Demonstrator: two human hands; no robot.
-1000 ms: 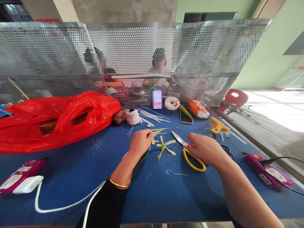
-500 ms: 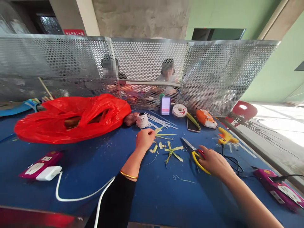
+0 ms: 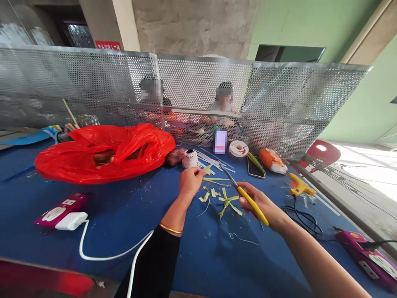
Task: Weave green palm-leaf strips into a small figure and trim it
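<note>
My left hand [image 3: 190, 182] pinches a pale green leaf strip [image 3: 210, 167], whose pointed end sticks out to the right. In my right hand [image 3: 256, 203] is a pair of scissors [image 3: 252, 203] with yellow handles, its blades slanting up and left towards the strip. A knotted leaf piece [image 3: 227, 203] with several splayed ends lies on the table below the blades. Small leaf scraps [image 3: 204, 197] are scattered between the hands. A thin loose thread [image 3: 245, 239] curls nearer to me.
On the blue table [image 3: 124, 219] are a red plastic bag [image 3: 68, 161], a thread cone [image 3: 190, 159], white strips [image 3: 214, 159], a ribbon spool [image 3: 238, 149], a phone [image 3: 256, 169], a yellow glue gun [image 3: 300, 185] and purple power strips [image 3: 63, 209]. People sit behind a perforated metal screen [image 3: 201, 82].
My right hand has lifted the scissors off the table and brought them left, blades near the leaf strip. My left hand keeps its pinch. The whole view has shifted slightly.
</note>
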